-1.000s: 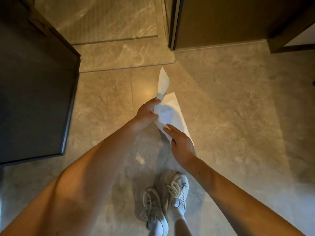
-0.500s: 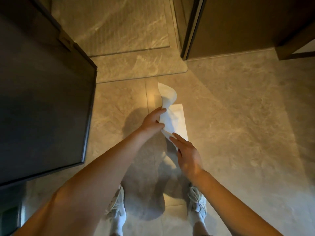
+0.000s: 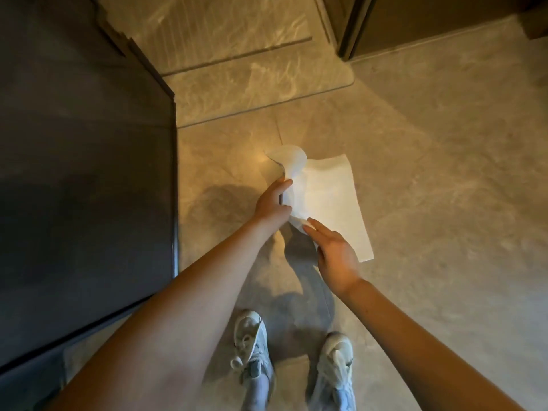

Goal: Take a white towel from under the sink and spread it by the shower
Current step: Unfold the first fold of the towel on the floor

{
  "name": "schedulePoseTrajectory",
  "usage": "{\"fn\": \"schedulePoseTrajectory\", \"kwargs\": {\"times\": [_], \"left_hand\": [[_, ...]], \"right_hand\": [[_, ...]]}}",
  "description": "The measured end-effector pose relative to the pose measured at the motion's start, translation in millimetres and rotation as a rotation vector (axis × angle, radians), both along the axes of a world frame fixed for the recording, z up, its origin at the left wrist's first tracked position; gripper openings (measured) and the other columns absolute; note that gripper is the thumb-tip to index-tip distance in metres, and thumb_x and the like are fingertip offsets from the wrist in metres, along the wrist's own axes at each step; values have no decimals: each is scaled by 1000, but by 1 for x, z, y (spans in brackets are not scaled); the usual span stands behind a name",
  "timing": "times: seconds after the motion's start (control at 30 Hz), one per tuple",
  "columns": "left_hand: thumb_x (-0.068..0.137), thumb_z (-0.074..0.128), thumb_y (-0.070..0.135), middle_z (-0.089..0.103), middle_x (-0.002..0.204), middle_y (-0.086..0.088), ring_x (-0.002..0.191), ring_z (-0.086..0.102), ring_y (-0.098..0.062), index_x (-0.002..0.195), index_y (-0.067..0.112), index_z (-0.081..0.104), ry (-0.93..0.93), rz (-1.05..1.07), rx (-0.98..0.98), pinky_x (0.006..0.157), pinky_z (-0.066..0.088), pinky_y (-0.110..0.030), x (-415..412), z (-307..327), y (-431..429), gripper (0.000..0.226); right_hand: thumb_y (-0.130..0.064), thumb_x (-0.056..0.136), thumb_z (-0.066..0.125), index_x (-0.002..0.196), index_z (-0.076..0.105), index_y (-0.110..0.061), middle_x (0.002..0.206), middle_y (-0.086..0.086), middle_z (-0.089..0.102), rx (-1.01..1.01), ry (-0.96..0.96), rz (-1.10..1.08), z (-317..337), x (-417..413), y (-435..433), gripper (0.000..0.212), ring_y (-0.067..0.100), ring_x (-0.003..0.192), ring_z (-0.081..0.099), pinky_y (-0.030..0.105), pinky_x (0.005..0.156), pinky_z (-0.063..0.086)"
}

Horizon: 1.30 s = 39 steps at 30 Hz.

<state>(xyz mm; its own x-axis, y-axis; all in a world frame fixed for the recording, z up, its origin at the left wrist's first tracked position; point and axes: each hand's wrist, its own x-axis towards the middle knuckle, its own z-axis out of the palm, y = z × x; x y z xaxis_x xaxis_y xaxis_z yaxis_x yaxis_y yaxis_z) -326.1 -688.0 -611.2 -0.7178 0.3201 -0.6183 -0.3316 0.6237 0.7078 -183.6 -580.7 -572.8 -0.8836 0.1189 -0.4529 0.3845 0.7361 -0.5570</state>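
Left hand (image 3: 272, 203) grips the bunched left edge of white towel (image 3: 329, 197), right hand (image 3: 333, 253) straight-fingered, touching its near corner; towel held over floor (image 3: 444, 188), long axis pointing away toward shower threshold (image 3: 252, 84).

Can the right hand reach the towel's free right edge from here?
Probably yes: the right hand is at the towel's near corner, only bare floor lies beside that edge, and the left hand grips the other side.
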Motion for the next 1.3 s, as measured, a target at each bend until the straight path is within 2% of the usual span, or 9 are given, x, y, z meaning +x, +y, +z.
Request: {"fn": "schedulePoseTrajectory", "kwargs": {"times": [0.2,0.33,0.63,0.83,0.93,1.0,1.07,1.17,1.3], "left_hand": [[82,50,-7,32,157,4,143,27,-9,144,21,46,18,73,-37,101,25,-10,3,-70,-69,68],[81,50,-6,37,154,4,140,36,-13,143,23,47,26,117,-84,110,35,-24,10,-119,-108,68],[83,50,-7,40,152,2,138,37,-16,144,24,45,79,210,-201,100,34,-17,25,-239,-184,68],[82,46,-12,42,151,-1,139,36,-19,141,21,49,182,208,-238,105,27,-18,29,-286,-198,68],[87,56,5,37,152,-6,138,36,-27,146,19,41,319,42,-424,109,31,-31,30,-275,-196,62],[90,62,28,26,158,-9,140,29,-33,152,22,26,480,-122,-605,113,30,-46,36,-260,-191,72],[91,57,42,12,163,-6,146,18,-32,155,24,15,591,-241,-607,117,19,-49,44,-247,-181,78],[94,46,52,2,164,1,150,3,-24,156,27,8,655,-466,-563,119,3,-47,58,-250,-156,77],[94,33,61,-4,164,0,150,-4,-25,155,30,2,627,-653,-607,118,-4,-49,65,-289,-132,75]], "right_hand": [[4,90,47,147,40,-27,158,-4,30,-57,-23,148,-73,-1,-51,65,34,127,47,44,100,45],[6,90,46,150,34,-31,159,-8,27,-88,-51,226,-123,2,-85,71,31,128,46,42,101,44],[0,97,41,152,28,-30,162,-10,18,-176,-165,378,-239,-12,-147,64,24,139,39,35,113,34],[-13,102,41,149,37,-21,158,0,29,-225,-129,456,-298,-20,-158,48,27,136,39,31,113,28],[-24,102,45,148,39,-19,152,4,39,-334,-32,311,-291,-18,-149,46,26,133,43,31,110,33],[-25,101,48,148,38,-18,150,6,41,-251,107,201,-279,-17,-134,49,27,134,43,34,110,36],[-25,100,48,150,34,-14,153,9,38,-62,196,182,-273,-18,-113,53,30,138,38,40,112,34],[-40,101,39,156,14,-20,163,4,17,235,87,253,-278,-17,-81,64,28,149,18,47,118,23],[-59,97,14,153,-13,-32,164,1,-6,475,-56,328,-314,-10,-45,68,32,150,-4,57,118,12]]}}
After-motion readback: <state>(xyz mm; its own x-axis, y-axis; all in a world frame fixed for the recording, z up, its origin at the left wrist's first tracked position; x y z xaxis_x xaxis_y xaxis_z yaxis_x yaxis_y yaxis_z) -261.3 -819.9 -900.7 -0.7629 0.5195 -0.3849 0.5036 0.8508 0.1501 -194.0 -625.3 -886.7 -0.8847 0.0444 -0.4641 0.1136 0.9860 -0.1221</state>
